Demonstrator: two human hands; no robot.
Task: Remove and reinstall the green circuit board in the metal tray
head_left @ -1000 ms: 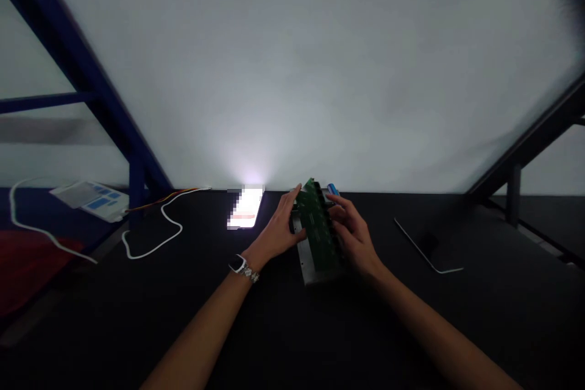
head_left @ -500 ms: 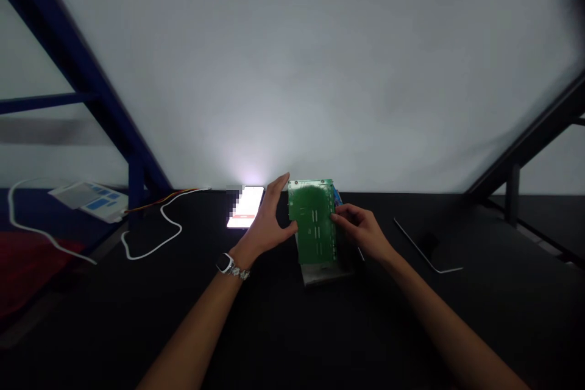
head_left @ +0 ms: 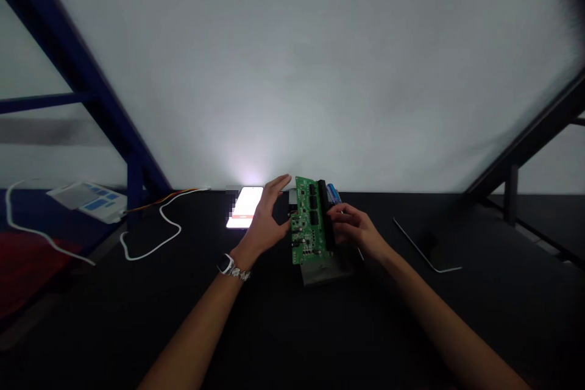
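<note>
A green circuit board [head_left: 302, 219] stands tilted in front of me, its component side with black chips and a long black strip facing me. My right hand [head_left: 354, 228] pinches its right edge between thumb and fingers. On the board's left side, my left hand [head_left: 269, 213] is open, thumb and fingers spread; its thumb tip comes close to the edge, and I cannot tell if it touches. Under the board lies a dark flat plate or case [head_left: 322, 274], mostly covered. Behind the right hand shows a blue object [head_left: 333, 192], partly hidden.
A phone with a lit screen [head_left: 247, 207] is left of my left hand. A white cable [head_left: 171, 237] curls on the black table [head_left: 283, 329], with a white-and-blue sheet [head_left: 94, 200] farther left. A bent metal rod [head_left: 420, 250] lies at right. Blue frame bars [head_left: 91, 85] slope at left.
The board has turned over from its plain back to its component side. My left hand stays spread beside it, and my right hand remains at its right edge.
</note>
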